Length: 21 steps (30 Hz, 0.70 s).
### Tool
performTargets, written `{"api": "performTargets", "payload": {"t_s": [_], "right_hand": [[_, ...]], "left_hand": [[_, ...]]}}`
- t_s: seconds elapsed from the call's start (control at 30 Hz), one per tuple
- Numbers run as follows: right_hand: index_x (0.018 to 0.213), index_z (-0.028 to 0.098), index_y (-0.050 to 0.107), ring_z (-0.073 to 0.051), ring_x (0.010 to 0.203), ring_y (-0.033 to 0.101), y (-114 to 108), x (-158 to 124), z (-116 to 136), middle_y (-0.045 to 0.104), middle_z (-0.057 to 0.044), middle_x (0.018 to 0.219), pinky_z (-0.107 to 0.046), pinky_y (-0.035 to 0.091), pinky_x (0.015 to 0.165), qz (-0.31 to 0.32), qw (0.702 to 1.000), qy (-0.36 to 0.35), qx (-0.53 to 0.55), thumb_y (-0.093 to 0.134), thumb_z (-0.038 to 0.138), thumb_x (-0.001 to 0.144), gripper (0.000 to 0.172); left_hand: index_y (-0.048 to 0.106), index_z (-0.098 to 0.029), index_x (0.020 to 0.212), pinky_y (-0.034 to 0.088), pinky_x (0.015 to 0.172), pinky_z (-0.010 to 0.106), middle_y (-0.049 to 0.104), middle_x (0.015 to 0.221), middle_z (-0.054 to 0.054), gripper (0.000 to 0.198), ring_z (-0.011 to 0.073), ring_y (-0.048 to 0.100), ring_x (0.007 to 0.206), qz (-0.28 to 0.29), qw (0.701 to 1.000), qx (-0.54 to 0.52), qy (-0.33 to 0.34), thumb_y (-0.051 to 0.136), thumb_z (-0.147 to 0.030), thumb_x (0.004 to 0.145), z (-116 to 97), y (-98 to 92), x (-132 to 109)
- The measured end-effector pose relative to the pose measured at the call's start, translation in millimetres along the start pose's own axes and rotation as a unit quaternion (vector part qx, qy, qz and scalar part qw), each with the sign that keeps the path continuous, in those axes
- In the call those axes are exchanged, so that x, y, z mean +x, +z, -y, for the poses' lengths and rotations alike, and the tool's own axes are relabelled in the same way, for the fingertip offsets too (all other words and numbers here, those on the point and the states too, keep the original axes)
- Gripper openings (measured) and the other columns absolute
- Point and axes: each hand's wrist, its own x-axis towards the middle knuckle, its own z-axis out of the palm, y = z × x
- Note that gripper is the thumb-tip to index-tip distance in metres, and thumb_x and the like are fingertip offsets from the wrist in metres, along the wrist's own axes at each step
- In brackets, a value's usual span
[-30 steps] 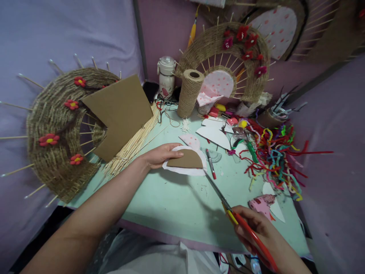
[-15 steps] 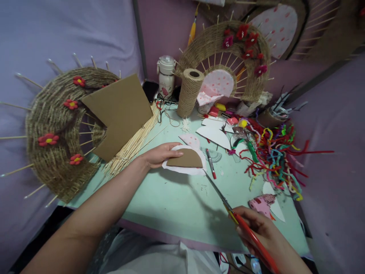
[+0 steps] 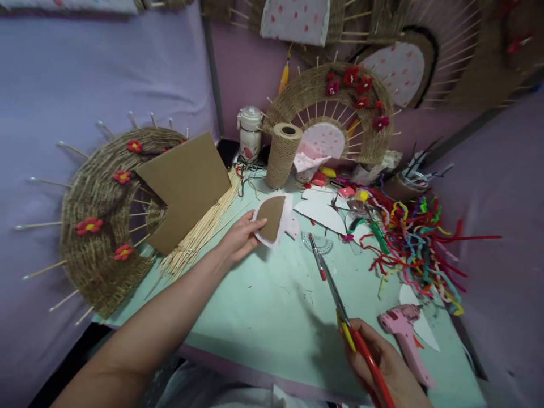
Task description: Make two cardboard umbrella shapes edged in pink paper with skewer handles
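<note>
My left hand (image 3: 241,237) pinches the edge of a half-round brown cardboard piece (image 3: 271,220) backed by white fabric (image 3: 285,214), which sticks out around it as a border. The piece is held tilted above the table. In my right hand (image 3: 374,357) is a pair of scissors (image 3: 335,289) with red and yellow handles, its blades pointing up and away from me, apart from the fabric. Beyond the blade tips lie a red-capped marker (image 3: 317,255) and a clear protractor (image 3: 321,243). A small spotted fabric scrap (image 3: 292,228) rests just behind the held piece.
At left, a twine-woven fan with red flowers (image 3: 97,198) leans behind a cardboard sheet (image 3: 187,187) and thin sticks (image 3: 208,226). A twine spool (image 3: 284,156) and a bottle (image 3: 250,136) stand at the back. Pipe cleaners (image 3: 416,243) and a pink glue gun (image 3: 406,334) lie right.
My left hand has turned the cardboard and fabric piece, so its straight edge now runs steeply upward. The scissors have come away from the fabric edge. The camera view has shifted.
</note>
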Motion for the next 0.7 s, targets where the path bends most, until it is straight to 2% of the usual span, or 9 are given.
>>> {"api": "performTargets", "payload": {"t_s": [0.13,0.3,0.47,0.7], "right_hand": [[0.089,0.022,0.054,-0.011,0.058,0.038,15,6,-2,0.042,0.005,0.066,-0.021,0.036,0.051,0.008,0.999,-0.053,-0.008,0.073,0.062,0.056,0.055],[0.085,0.021,0.053,-0.010,0.057,0.035,24,9,17,0.040,0.006,0.064,-0.021,0.033,0.052,0.026,0.997,-0.035,-0.057,0.074,0.051,0.061,0.044],[0.078,0.021,0.050,-0.008,0.051,0.031,29,13,29,0.039,0.007,0.058,-0.020,0.029,0.047,0.040,0.998,-0.029,-0.045,0.069,0.057,0.066,0.043],[0.078,0.021,0.050,-0.007,0.046,0.032,33,18,28,0.037,0.008,0.054,-0.020,0.030,0.043,0.057,0.997,-0.014,-0.044,0.066,0.063,0.068,0.046]], "left_hand": [[0.058,-0.013,0.107,0.055,0.076,0.028,0.069,0.103,0.009,0.036,0.0165,0.066,0.087,-0.005,1.000,-0.004,-0.016,0.067,-0.010,0.072,-2,5.8,-6],[0.058,-0.016,0.112,0.056,0.075,0.028,0.068,0.106,0.008,0.041,0.0168,0.066,0.086,0.015,0.999,0.003,-0.036,0.067,-0.012,0.073,-3,10.8,-14],[0.057,-0.016,0.113,0.055,0.072,0.026,0.068,0.106,0.008,0.041,0.0156,0.066,0.084,0.037,0.998,0.002,-0.054,0.066,-0.011,0.074,-2,11.1,-15],[0.059,-0.015,0.110,0.055,0.075,0.026,0.070,0.102,0.009,0.036,0.0145,0.066,0.082,0.039,0.997,-0.016,-0.066,0.064,-0.010,0.074,2,11.9,-15]]}}
